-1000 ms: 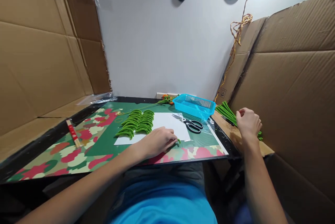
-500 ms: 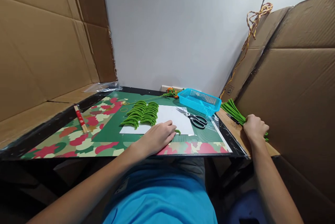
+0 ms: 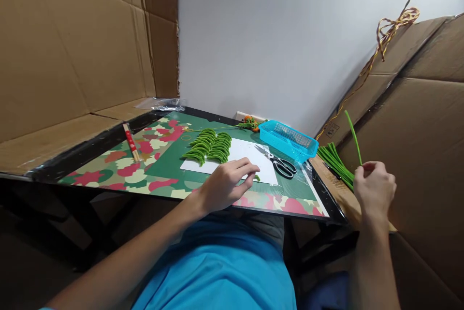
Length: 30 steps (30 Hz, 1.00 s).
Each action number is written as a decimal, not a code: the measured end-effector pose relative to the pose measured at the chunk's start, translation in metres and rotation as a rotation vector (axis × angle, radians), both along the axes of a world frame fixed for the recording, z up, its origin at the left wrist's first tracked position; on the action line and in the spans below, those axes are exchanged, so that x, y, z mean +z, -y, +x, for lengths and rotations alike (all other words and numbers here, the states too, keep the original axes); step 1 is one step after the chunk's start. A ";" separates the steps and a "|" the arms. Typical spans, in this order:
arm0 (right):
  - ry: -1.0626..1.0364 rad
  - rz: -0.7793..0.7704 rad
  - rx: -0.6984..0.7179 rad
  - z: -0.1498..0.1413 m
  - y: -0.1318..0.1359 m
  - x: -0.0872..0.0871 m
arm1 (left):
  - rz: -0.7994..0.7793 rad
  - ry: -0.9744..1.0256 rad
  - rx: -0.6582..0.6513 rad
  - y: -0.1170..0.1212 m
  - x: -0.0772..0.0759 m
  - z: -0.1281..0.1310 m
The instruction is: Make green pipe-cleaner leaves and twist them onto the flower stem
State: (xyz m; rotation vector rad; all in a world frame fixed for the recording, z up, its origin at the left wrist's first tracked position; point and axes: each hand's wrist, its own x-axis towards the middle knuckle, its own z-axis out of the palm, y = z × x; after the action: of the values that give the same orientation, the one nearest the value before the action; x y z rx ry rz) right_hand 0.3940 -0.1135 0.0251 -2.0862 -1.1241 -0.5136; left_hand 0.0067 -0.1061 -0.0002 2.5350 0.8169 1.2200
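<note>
At the right, my right hand (image 3: 375,188) is closed around one long green pipe cleaner (image 3: 354,136), which sticks up from the fingers. Below and left of it lies a bundle of straight green pipe cleaners (image 3: 334,162). My left hand (image 3: 234,180) is over the front edge of the white paper (image 3: 242,151), thumb and fingers apart, holding nothing. Just beyond its fingertips shows a short green bent piece (image 3: 257,178). Two rows of curved green pipe-cleaner pieces (image 3: 208,146) lie on the paper's left part. Black-handled scissors (image 3: 283,167) rest at its right side.
A blue plastic basket (image 3: 288,141) stands at the back right, beside an orange and green pipe-cleaner flower (image 3: 250,123). A red-wrapped pair of chopsticks (image 3: 131,143) lies at the left. Cardboard panels (image 3: 72,34) rise on both sides.
My right hand has lifted a single pipe cleaner from the bundle. My left hand has risen slightly and its fingers have parted. The camera's view has turned left.
</note>
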 end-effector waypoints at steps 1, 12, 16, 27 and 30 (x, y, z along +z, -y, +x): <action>-0.080 0.053 0.133 -0.010 0.008 0.001 | -0.049 0.065 0.012 0.001 0.001 0.002; -0.653 -0.042 1.264 -0.175 0.097 -0.064 | -0.620 0.704 0.051 0.039 0.000 -0.012; -0.756 0.020 1.291 -0.169 0.099 -0.074 | -0.432 0.689 0.236 0.061 -0.015 -0.022; -0.886 0.109 1.324 -0.159 0.105 -0.077 | -0.499 0.835 -0.115 0.078 -0.027 -0.024; -0.980 0.046 1.327 -0.168 0.101 -0.077 | -0.561 0.960 -0.221 0.075 -0.020 -0.032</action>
State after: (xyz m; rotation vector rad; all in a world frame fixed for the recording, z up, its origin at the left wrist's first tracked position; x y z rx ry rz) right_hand 0.2263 -0.2141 -0.0520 -0.8703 -1.4453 0.9782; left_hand -0.0253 -0.1813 -0.0197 1.3090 0.5000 1.5946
